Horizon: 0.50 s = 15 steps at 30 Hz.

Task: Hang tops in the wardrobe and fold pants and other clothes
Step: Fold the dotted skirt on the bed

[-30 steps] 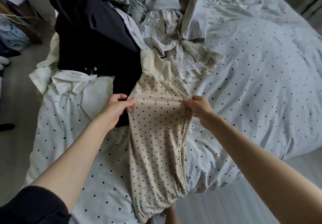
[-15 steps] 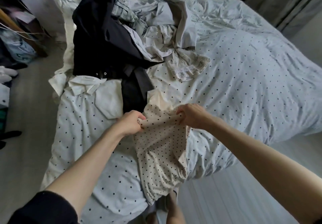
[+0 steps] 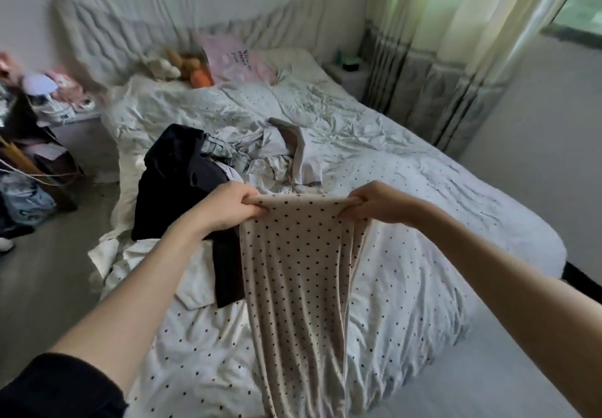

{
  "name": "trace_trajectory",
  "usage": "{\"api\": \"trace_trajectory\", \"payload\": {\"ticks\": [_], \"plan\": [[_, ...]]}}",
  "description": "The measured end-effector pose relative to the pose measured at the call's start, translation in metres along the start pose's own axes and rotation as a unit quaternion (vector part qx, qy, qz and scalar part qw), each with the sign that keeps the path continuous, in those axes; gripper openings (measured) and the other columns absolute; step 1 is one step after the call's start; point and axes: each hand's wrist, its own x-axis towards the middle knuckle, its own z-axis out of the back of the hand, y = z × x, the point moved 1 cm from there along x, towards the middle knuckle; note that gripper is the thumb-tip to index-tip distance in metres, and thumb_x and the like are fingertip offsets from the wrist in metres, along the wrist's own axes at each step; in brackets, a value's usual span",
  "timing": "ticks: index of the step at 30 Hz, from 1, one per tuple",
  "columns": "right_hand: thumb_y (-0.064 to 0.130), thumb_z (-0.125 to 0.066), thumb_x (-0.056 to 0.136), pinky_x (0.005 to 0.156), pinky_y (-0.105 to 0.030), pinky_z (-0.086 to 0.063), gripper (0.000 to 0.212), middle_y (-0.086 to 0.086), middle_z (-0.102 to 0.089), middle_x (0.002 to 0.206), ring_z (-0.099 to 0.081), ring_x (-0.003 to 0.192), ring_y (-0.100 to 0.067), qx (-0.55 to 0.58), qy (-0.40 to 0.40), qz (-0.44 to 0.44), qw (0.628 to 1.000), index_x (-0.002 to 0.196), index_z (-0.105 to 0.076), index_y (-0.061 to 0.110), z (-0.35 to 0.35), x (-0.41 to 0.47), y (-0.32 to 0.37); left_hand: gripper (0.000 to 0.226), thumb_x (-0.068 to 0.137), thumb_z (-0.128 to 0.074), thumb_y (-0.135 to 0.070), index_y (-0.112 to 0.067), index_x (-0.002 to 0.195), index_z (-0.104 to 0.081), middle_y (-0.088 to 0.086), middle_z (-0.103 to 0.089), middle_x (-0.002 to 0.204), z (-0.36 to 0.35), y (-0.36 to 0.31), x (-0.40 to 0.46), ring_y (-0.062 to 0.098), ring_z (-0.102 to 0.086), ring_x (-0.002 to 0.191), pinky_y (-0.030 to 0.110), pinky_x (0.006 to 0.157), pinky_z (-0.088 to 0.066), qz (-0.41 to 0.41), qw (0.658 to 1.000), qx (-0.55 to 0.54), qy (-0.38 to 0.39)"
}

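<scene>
Clothes pile on bed, frame centre-left; dotted garment lower centre, before pile; pillow behind, upper centre.

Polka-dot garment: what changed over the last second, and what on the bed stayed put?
The cream polka-dot garment came up off the bed; it now hangs stretched between the left hand and right hand, which moved apart and gathered its top edge in curled fingers. The view tilted up toward the headboard. The black garment and the pale clothes pile stayed on the dotted duvet.
</scene>
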Motion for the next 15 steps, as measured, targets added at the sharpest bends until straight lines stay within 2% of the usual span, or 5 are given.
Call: {"api": "trace_trajectory", "payload": {"ticks": [2,5,10,13,15], "plan": [[0.025,-0.07,0.082,0.053,-0.012,-0.038,0.021,0.0,-0.055,0.072,-0.049,0.066,-0.01,0.052,-0.057,0.008,0.997,0.085,-0.067,0.003,0.045,-0.007,0.009,0.029,0.081,-0.072,-0.023,-0.01,0.063,-0.054,0.001,-0.049,0.061,0.034,-0.029,0.013,0.016,-0.046,0.063,0.029,0.058,-0.029,-0.021,0.997,-0.053,-0.055],[0.025,-0.075,0.078,0.063,-0.024,-0.041,0.025,-0.004,-0.057,0.077,-0.05,0.071,-0.013,0.09,-0.144,0.023,0.985,0.088,-0.069,0.003,0.091,0.0,0.02,0.018,0.077,-0.076,-0.02,-0.007,0.073,-0.064,0.006,-0.06,0.069,0.069,-0.056,0.035,0.016,-0.052,0.07,0.029,0.063,-0.036,-0.047,0.984,-0.107,-0.137],[0.025,-0.079,0.073,0.043,-0.009,-0.034,0.017,0.001,-0.055,0.064,-0.046,0.061,-0.009,0.041,-0.276,0.072,0.958,0.081,-0.072,0.013,0.188,0.027,0.041,0.014,0.075,-0.077,-0.016,-0.008,0.08,-0.067,0.007,-0.066,0.079,0.133,-0.118,0.09,0.021,-0.059,0.081,0.031,0.072,-0.043,-0.092,0.962,-0.091,-0.24],[0.028,-0.08,0.071,0.046,-0.012,-0.034,0.023,-0.001,-0.051,0.059,-0.043,0.057,-0.012,0.01,-0.342,0.095,0.935,0.068,-0.067,0.009,0.255,0.047,0.053,0.015,0.076,-0.077,-0.023,-0.013,0.085,-0.07,0.002,-0.063,0.07,0.179,-0.153,0.127,0.016,-0.056,0.07,0.028,0.068,-0.041,-0.091,0.946,-0.085,-0.299],[0.029,-0.079,0.073,0.057,-0.019,-0.046,0.022,-0.001,-0.055,0.062,-0.05,0.06,-0.016,-0.004,-0.379,0.129,0.916,0.066,-0.065,0.012,0.302,0.058,0.066,0.02,0.076,-0.077,-0.024,-0.008,0.087,-0.071,0.008,-0.065,0.076,0.213,-0.181,0.15,0.018,-0.056,0.074,0.027,0.067,-0.04,-0.11,0.93,-0.082,-0.34]]}}
